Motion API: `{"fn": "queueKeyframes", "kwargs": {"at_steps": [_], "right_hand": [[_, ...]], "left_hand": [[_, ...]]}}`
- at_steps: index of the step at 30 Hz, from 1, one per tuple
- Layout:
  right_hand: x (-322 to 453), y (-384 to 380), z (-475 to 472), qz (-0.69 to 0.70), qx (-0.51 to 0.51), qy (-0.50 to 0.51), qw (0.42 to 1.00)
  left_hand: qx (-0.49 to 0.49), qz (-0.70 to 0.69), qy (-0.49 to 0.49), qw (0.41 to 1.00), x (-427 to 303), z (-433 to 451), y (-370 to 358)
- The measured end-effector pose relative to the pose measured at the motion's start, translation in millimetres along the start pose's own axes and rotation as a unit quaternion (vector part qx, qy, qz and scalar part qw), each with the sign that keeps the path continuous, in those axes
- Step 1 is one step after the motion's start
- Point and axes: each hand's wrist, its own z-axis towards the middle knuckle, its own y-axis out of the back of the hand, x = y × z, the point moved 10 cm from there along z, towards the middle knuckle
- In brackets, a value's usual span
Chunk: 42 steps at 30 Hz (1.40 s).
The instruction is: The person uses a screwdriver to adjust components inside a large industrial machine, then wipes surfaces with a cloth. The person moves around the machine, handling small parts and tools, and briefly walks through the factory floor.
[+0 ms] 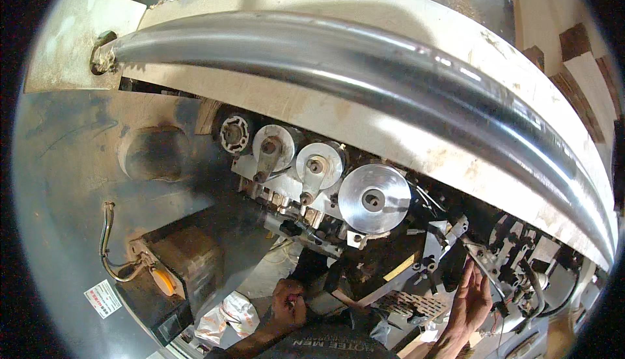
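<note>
My left hand (288, 304) is low in front of my dark shirt, its fingers curled. A small reddish spot shows in the curl; whether it is a held object is unclear. On the right, my right hand (469, 295) reaches up into the machine. Its fingertips are at a thin curved metal arm (483, 266), and their grip is partly hidden. Just left of them is a bright metal bracket (437, 239) with bolts. A slotted metal plate (415, 304) lies between my two hands. Above stands a large shiny metal disc (359, 197) on a shaft.
Smaller rollers with crank arms (315, 166) line up left of the disc. A long polished metal bar (312, 41) spans the top. At lower left are a dark box with an orange knob (163, 282) and a crumpled white bag (229, 317). Hoses (537, 293) run at right.
</note>
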Motion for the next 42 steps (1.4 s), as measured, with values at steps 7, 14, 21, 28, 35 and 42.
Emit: {"fn": "queueKeyframes", "kwargs": {"at_steps": [7, 14, 21, 28, 35, 42], "right_hand": [[22, 6, -3, -0.140, -0.044, -0.038, 0.988], [35, 25, 0, -0.001, -0.065, -0.002, 0.998], [39, 38, 9, 0.062, -0.056, -0.036, 0.996], [48, 51, 8, -0.082, -0.025, 0.014, 0.996], [-3, -3, 21, -0.101, 0.082, -0.083, 0.988], [23, 24, 17, -0.034, 0.107, -0.096, 0.989]], "left_hand": [[0.047, 0.049, 0.002, 0.998, -9, 12, -3], [0.057, 0.027, -0.019, 0.998, -22, 28, -5], [0.070, 0.015, 0.055, 0.996, -16, 28, -6], [0.065, -0.004, 0.060, 0.996, -2, 8, -5], [0.035, 0.048, 0.055, 0.997, -11, 18, -11], [-0.084, -0.097, 0.050, 0.991, -2, 11, 0]]}}
